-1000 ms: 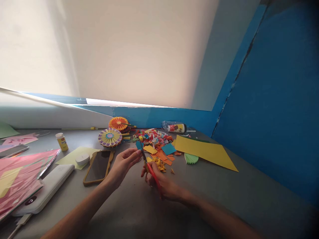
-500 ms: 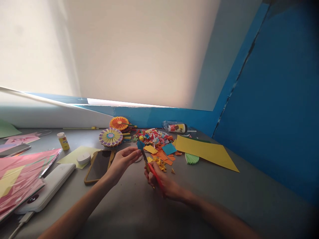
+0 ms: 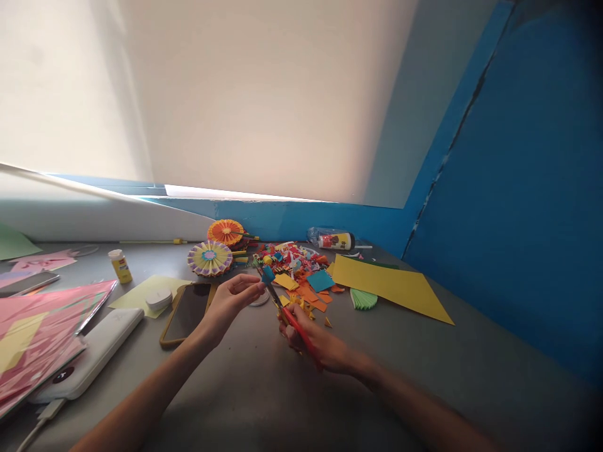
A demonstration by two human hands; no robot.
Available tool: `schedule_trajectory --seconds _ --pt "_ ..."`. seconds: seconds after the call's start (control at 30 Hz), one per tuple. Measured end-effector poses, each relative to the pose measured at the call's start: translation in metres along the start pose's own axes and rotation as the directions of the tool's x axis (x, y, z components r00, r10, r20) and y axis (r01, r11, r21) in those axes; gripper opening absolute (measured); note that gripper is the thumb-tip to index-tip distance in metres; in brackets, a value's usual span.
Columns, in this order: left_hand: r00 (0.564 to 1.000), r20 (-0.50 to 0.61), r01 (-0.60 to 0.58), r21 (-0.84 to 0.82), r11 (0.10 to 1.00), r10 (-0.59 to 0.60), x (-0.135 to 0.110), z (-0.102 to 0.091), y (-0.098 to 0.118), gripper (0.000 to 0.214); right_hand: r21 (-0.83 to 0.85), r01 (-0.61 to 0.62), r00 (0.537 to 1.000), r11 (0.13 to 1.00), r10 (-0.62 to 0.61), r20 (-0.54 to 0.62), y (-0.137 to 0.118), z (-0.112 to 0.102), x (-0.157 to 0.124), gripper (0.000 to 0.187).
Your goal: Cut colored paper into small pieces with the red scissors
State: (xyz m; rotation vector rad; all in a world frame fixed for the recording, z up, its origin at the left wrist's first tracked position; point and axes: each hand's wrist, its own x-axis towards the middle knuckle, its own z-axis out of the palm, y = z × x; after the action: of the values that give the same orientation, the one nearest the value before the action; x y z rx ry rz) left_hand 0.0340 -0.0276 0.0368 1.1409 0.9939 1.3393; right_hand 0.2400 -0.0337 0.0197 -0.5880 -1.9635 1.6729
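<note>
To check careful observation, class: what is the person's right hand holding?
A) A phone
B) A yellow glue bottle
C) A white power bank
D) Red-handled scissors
D. The right hand grips the red-handled scissors, whose blades meet a small blue paper piece held by the left hand.

Left of the left hand, the grey desktop carries a phone in a tan case, a white power bank and pink paper sheets. Beyond both hands lies a heap of coloured paper scraps, and right of the right hand lies a yellow card sheet.
</note>
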Motion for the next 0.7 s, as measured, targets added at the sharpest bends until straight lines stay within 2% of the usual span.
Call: schedule_trajectory --seconds 0.17,0.3,0.7 --pt "1.0 -0.001 -0.024 -0.006 1.0 0.024 0.0 -0.001 0.0 0.028 0.027 -0.028 0.999 0.999 0.029 -0.023 0.004 -0.003 0.0 0.034" --pt "1.0 -0.008 -0.029 -0.005 1.0 0.029 0.001 -0.002 0.0 0.028 0.07 -0.031 0.999 0.997 0.03 0.012 0.008 -0.007 -0.001 0.033" --pt "0.999 -0.044 -0.028 -0.067 0.997 0.025 -0.001 -0.002 0.002 0.034 0.139 -0.077 0.997 0.987 0.072 0.042 -0.003 -0.007 -0.001 0.031"
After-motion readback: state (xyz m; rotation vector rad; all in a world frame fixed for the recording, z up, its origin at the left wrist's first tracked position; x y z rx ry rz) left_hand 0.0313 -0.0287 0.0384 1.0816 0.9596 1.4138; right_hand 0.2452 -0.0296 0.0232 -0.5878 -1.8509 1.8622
